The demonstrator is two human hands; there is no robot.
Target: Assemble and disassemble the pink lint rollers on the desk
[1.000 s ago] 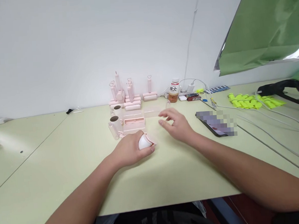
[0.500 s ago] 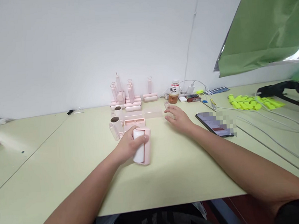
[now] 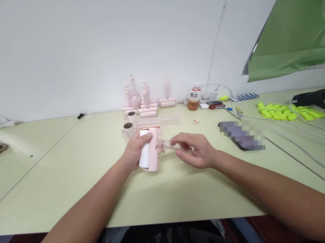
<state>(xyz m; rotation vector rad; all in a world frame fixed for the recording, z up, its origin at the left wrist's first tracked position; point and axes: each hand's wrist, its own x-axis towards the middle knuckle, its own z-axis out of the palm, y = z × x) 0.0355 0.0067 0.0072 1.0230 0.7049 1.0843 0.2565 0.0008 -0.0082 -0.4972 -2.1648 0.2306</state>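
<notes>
My left hand [image 3: 134,150] grips a pink lint roller head with a white paper roll [image 3: 147,151], held upright just above the pale green table [image 3: 72,171]. My right hand [image 3: 196,150] holds a clear plastic handle [image 3: 172,145] horizontally, its left end touching the right side of the pink roller head. Behind them lie a pink roller case [image 3: 152,128], two cardboard-cored rolls [image 3: 130,127] and a clear cover [image 3: 169,120].
Several finished pink lint rollers [image 3: 146,100] stand by the wall. A drink bottle [image 3: 194,96], chargers and cables, a phone [image 3: 240,135], yellow-green parts [image 3: 283,110] and a small pink piece [image 3: 195,122] lie to the right. A green sheet [image 3: 292,36] hangs at the upper right.
My right hand reached to the back of the table, took a clear handle and brought it to the roller head. My left hand turned the roller head upright and raised it slightly.
</notes>
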